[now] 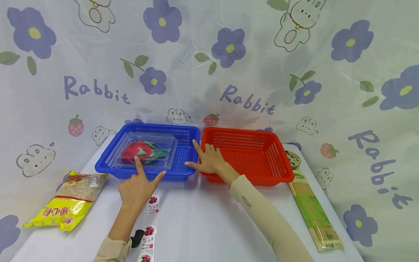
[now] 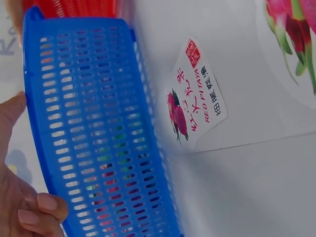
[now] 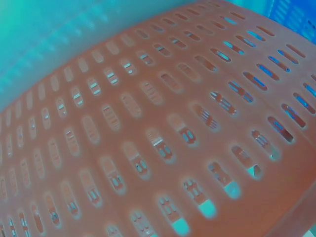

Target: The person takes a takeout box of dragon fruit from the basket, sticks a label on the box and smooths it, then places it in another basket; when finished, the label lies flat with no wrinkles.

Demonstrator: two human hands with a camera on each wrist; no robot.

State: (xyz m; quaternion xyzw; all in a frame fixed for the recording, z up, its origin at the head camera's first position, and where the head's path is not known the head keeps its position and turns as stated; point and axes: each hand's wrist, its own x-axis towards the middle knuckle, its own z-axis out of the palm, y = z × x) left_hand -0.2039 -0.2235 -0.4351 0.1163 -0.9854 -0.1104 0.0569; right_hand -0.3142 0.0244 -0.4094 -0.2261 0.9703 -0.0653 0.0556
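A red dragon fruit [image 1: 144,151] with green leafy tips lies in a clear plastic box [image 1: 173,140] inside the blue basket [image 1: 188,174]. My left hand [image 1: 135,189] is at the near rim of that basket, index finger and thumb stretched out, the other fingers bent. In the left wrist view its fingertips [image 2: 47,202] are right at the blue rim. My right hand [image 1: 209,160] reaches where the two baskets meet, fingers spread, its thumb and index finger overlapping the blue basket's right end. Neither hand holds anything. The red basket [image 1: 248,178] stands under my right wrist.
A yellow bag of dry food [image 1: 72,200] lies at the left. Along the right edge are a long green-and-tan packet [image 1: 311,207] and a round tin [image 1: 292,160]. Dragon fruit labels [image 1: 148,238] lie on the white table [image 1: 203,225] near my left wrist. Patterned cloth [image 1: 190,65] hangs behind.
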